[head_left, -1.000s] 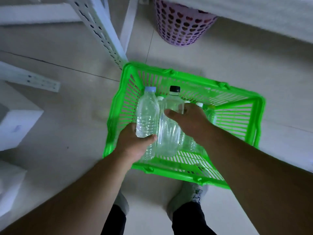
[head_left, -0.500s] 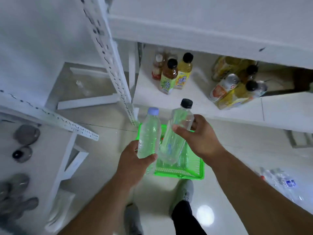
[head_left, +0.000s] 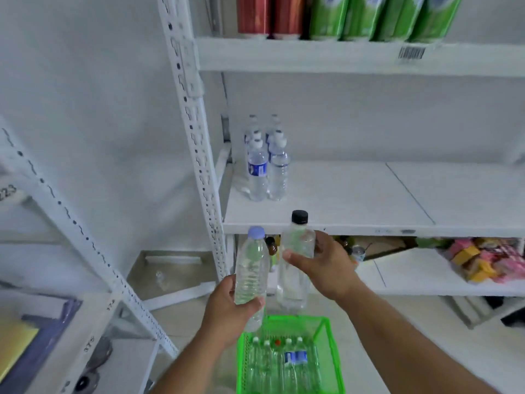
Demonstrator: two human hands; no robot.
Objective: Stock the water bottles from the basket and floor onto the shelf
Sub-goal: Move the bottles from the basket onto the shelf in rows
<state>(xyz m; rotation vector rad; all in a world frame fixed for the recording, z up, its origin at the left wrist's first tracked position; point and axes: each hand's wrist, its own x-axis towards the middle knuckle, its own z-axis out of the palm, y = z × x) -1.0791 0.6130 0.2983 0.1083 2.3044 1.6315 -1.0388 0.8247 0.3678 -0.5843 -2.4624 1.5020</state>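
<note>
Water bottles, one per hand, held upright just below the shelf lip.
Left hand [head_left: 227, 311] fingers curled round lilac-cap bottle [head_left: 251, 275] low on body; right hand [head_left: 321, 265] thumb + fingers pinch black-cap bottle [head_left: 295, 263] mid-body. Prob. light, thin plastic w/ slick, dentable walls, so grip ribs/mid-body. Beyond fingers: white shelf [head_left: 355, 203] edge, stocked bottles [head_left: 267, 166] far left, open room to their right. Green basket [head_left: 326, 331] below wrists.

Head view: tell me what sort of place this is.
Probably a small shop or its stockroom. White slotted metal shelving carries a barcode label on a shelf edge, drinks stand in rows above, water bottles are lined up on one shelf, and a green shopping basket sits on the floor.
</note>
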